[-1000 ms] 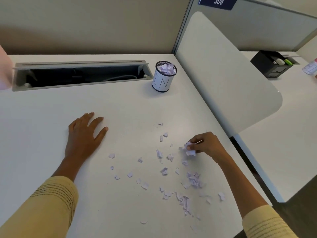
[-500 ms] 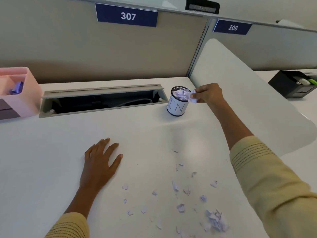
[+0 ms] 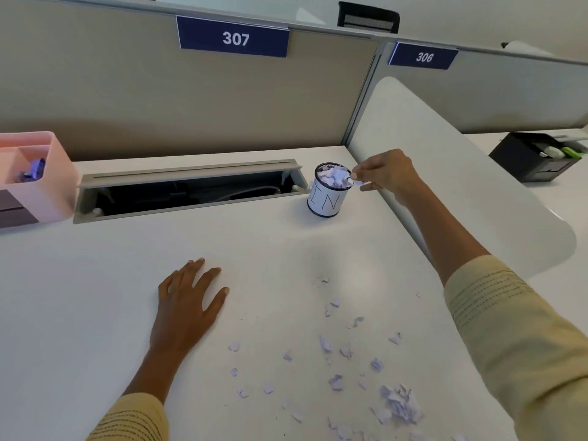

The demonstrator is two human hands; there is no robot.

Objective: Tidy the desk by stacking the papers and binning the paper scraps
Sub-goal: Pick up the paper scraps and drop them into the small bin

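Since the bin [image 3: 325, 198] is already heaped to its rim with crumpled paper, my main risk is overflow: anything I let go of could slide off the heap and land back on the desk [image 3: 95, 297]. My right hand [image 3: 386, 176] is at the rim's right edge, thumb and forefinger pinching a small wad of scraps [image 3: 356, 182], other fingers loosely curled. The wad sits right at the rim, partly outside it, so a release here may miss. The bin is small and looks light, so a knuckle bump could tip it and dump the lot. It also stands just beside the open cable tray [image 3: 187, 192], and stray bits could drop in there, hard to fish out.

My left hand [image 3: 187, 300] lies flat on the desk, fingers spread and straight, holding nothing.

Counts:
- bins: one, at the back of the desk, marked with letters
- hands: two
- loose scraps [image 3: 337, 381] left on the desk: roughly two dozen, exact count unclear, some too small
- denser pile [image 3: 399, 404]: one, near the front right
- pink organiser [image 3: 47, 186]: one, far left
- full sheets to stack: none in view

Judgement: scrap job nowhere near done.
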